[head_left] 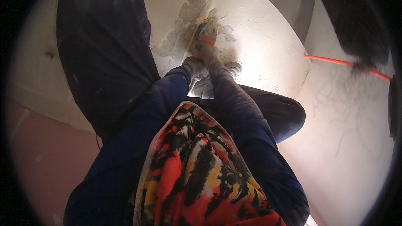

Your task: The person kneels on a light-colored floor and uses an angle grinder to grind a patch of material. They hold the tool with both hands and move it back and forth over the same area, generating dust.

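A dusty angle grinder (208, 35) with a grey head, orange body and blue edge lies against a pale curved surface (255, 29). My right hand (208, 54), in a dust-coated glove, is wrapped round its body just behind the head. Lower and to the left, my left hand (194, 64), also gloved, is closed on the rear of the tool, its fingers partly hidden. Around the grinder head the surface carries rough grey worn patches (176, 37). The disc's contact with the surface is hidden.
My dark-trousered left leg (104, 37) stands bent at the left; my other leg (276, 113) is folded at the right. A patterned cloth (201, 171) hangs below the view's middle. An orange cord (331, 60) crosses the right wall. Bright light falls right of my hands.
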The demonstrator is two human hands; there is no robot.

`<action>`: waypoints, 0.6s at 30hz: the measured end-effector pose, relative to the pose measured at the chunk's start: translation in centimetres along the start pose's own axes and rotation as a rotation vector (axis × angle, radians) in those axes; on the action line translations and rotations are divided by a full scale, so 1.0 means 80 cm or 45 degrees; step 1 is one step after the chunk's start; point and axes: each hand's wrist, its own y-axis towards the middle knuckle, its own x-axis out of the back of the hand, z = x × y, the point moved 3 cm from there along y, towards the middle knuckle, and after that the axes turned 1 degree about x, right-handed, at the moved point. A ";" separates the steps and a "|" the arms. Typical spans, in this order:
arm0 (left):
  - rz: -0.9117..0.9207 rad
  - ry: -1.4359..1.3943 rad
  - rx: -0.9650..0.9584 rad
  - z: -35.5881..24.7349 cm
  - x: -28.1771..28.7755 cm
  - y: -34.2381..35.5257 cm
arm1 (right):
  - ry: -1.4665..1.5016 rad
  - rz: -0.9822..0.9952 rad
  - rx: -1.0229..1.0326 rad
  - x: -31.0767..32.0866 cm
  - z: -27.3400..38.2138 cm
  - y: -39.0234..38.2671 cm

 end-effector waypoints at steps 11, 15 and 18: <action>-0.104 0.048 -0.003 0.016 -0.030 0.031 | 0.014 0.000 0.039 -0.006 -0.002 0.008; -0.067 -0.080 0.034 0.024 -0.040 0.040 | -0.127 -0.064 0.100 -0.004 0.003 0.007; -0.163 0.111 -0.094 0.017 -0.035 0.034 | 0.112 0.041 -0.012 -0.007 -0.005 0.014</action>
